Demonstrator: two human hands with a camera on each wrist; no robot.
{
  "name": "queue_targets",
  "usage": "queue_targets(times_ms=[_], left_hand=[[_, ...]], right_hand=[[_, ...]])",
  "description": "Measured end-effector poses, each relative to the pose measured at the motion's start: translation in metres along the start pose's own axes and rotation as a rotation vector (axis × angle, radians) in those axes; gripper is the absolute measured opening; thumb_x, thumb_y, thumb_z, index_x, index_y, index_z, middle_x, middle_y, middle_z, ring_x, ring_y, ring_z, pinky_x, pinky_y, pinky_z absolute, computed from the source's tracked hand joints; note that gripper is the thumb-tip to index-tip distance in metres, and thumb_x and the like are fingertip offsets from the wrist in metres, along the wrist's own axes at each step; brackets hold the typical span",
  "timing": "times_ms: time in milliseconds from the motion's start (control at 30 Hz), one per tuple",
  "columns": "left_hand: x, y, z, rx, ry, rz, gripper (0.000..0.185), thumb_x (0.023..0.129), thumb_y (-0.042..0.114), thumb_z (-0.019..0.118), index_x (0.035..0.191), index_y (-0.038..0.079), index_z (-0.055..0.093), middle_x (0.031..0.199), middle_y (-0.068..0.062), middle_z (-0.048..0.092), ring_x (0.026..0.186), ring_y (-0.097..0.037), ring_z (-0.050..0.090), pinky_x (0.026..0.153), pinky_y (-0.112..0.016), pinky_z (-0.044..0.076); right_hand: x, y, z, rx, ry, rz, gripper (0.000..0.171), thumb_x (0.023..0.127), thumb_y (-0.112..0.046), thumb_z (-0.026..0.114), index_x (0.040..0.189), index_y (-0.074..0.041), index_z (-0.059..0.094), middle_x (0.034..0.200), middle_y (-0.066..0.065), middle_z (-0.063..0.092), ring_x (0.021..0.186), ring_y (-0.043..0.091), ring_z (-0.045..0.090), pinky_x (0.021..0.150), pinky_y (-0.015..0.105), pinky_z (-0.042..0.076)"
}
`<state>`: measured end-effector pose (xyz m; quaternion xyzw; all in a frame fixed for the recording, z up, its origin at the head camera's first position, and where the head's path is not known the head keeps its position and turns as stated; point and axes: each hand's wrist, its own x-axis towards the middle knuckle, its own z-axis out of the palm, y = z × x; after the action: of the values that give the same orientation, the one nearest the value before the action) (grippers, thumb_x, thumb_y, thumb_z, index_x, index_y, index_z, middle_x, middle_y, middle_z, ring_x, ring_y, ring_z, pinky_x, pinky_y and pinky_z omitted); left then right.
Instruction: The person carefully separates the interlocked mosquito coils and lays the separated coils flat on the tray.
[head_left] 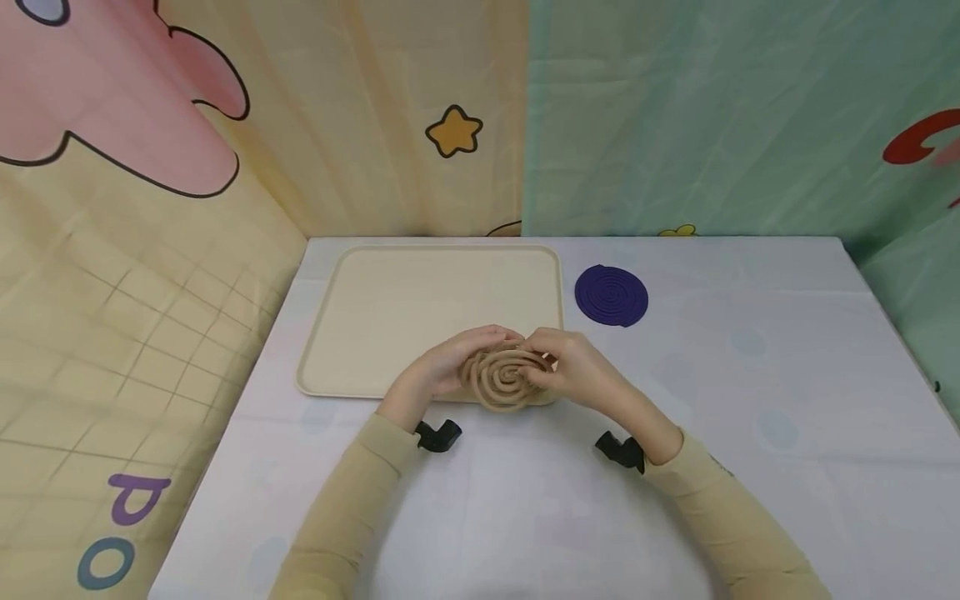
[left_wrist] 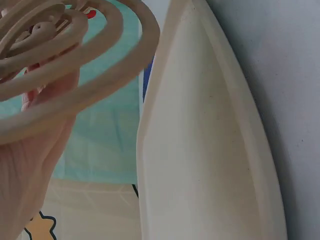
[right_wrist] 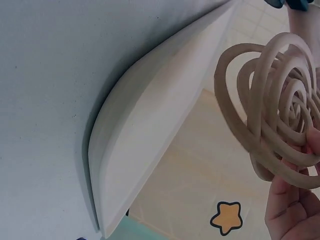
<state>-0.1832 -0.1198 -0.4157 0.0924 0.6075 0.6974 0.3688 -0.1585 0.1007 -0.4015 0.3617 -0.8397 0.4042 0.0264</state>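
Observation:
A tan spiral coil of thick, clay-like strand is held up over the near right part of a cream tray. Its loops hang apart and overlap in the right wrist view. My left hand cups the coil from its left side, fingers curving behind the far rim; the loops partly cover this hand in the left wrist view. From the right, my right hand pinches a strand between thumb and fingers. To the right of the tray lies a flat purple spiral coil.
A white cloth covers the table. The tray has a low raised rim and stands at the back left. Printed curtains rise behind the table and at both sides. A black strap piece sits at the left wrist, another at the right.

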Motion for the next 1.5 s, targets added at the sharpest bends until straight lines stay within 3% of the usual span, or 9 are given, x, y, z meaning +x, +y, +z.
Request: queue_targets(times_ms=[167, 367, 633, 800, 967, 1133, 1300, 1400, 1500], left_hand=[[-0.003, 0.010, 0.007, 0.132, 0.133, -0.008, 0.034, 0.099, 0.014, 0.057, 0.130, -0.001, 0.056, 0.118, -0.012, 0.067, 0.095, -0.013, 0.067, 0.083, -0.025, 0.056], [-0.006, 0.015, 0.017, 0.217, 0.322, 0.089, 0.030, 0.096, 0.012, 0.063, 0.124, 0.000, 0.062, 0.123, -0.018, 0.067, 0.095, -0.011, 0.067, 0.080, -0.021, 0.056], [-0.008, 0.023, 0.013, 0.214, 0.271, 0.094, 0.032, 0.098, 0.007, 0.058, 0.129, -0.001, 0.058, 0.125, -0.022, 0.066, 0.088, -0.009, 0.069, 0.075, -0.020, 0.056], [-0.008, 0.024, 0.010, 0.075, 0.317, 0.076, 0.035, 0.098, 0.010, 0.058, 0.133, 0.003, 0.056, 0.118, -0.017, 0.070, 0.082, -0.012, 0.071, 0.070, -0.023, 0.059], [-0.008, 0.019, 0.013, -0.085, 0.372, 0.146, 0.036, 0.099, 0.007, 0.057, 0.134, 0.000, 0.053, 0.106, -0.002, 0.074, 0.089, -0.010, 0.070, 0.077, -0.022, 0.058], [-0.009, 0.018, 0.015, -0.067, 0.282, 0.131, 0.037, 0.099, 0.003, 0.053, 0.136, -0.004, 0.049, 0.104, 0.004, 0.070, 0.087, -0.006, 0.068, 0.073, -0.018, 0.056], [-0.007, 0.018, 0.015, 0.098, 0.114, 0.037, 0.041, 0.101, 0.007, 0.051, 0.140, -0.003, 0.049, 0.126, -0.016, 0.066, 0.095, -0.007, 0.067, 0.078, -0.019, 0.056], [-0.006, 0.017, 0.018, 0.162, 0.144, 0.037, 0.038, 0.101, 0.011, 0.053, 0.137, 0.000, 0.054, 0.133, -0.020, 0.061, 0.103, -0.012, 0.067, 0.084, -0.022, 0.056], [-0.009, 0.016, 0.022, 0.161, 0.261, 0.080, 0.035, 0.100, 0.015, 0.058, 0.133, 0.004, 0.061, 0.131, -0.014, 0.065, 0.109, -0.015, 0.066, 0.086, -0.023, 0.056]], right_hand=[[-0.001, -0.001, 0.002, -0.071, 0.029, -0.102, 0.016, 0.083, 0.002, 0.072, 0.096, -0.007, 0.071, 0.084, 0.001, 0.063, 0.073, 0.008, 0.051, 0.060, 0.022, 0.046], [-0.002, 0.000, -0.001, -0.037, 0.137, 0.018, 0.015, 0.082, -0.003, 0.078, 0.095, -0.008, 0.073, 0.083, 0.000, 0.066, 0.073, 0.010, 0.054, 0.062, 0.030, 0.050], [0.001, 0.006, -0.008, 0.045, 0.164, 0.051, 0.013, 0.080, -0.004, 0.079, 0.092, -0.005, 0.076, 0.085, 0.003, 0.074, 0.076, 0.011, 0.065, 0.068, 0.024, 0.057], [0.005, 0.012, -0.008, 0.217, 0.179, 0.205, 0.017, 0.082, -0.007, 0.078, 0.098, -0.003, 0.075, 0.093, 0.010, 0.074, 0.078, 0.009, 0.068, 0.070, 0.023, 0.059], [0.004, 0.021, -0.006, 0.385, 0.200, 0.367, 0.021, 0.086, -0.012, 0.076, 0.103, -0.001, 0.074, 0.099, 0.016, 0.073, 0.079, 0.004, 0.069, 0.075, 0.021, 0.058], [0.005, 0.019, -0.013, 0.260, 0.159, 0.223, 0.014, 0.086, -0.011, 0.075, 0.098, -0.005, 0.076, 0.092, 0.010, 0.073, 0.079, 0.008, 0.066, 0.073, 0.022, 0.057], [0.007, 0.011, -0.021, 0.059, 0.040, 0.024, 0.011, 0.085, -0.011, 0.076, 0.096, -0.012, 0.077, 0.087, -0.002, 0.072, 0.073, 0.006, 0.060, 0.064, 0.024, 0.053], [0.007, 0.008, -0.021, 0.029, 0.027, -0.012, 0.012, 0.085, -0.013, 0.076, 0.096, -0.013, 0.076, 0.088, -0.004, 0.071, 0.073, 0.006, 0.060, 0.066, 0.025, 0.054], [0.006, 0.009, -0.019, 0.047, 0.067, -0.006, 0.015, 0.083, -0.010, 0.078, 0.097, -0.011, 0.076, 0.089, -0.002, 0.072, 0.078, 0.009, 0.064, 0.072, 0.028, 0.057]])
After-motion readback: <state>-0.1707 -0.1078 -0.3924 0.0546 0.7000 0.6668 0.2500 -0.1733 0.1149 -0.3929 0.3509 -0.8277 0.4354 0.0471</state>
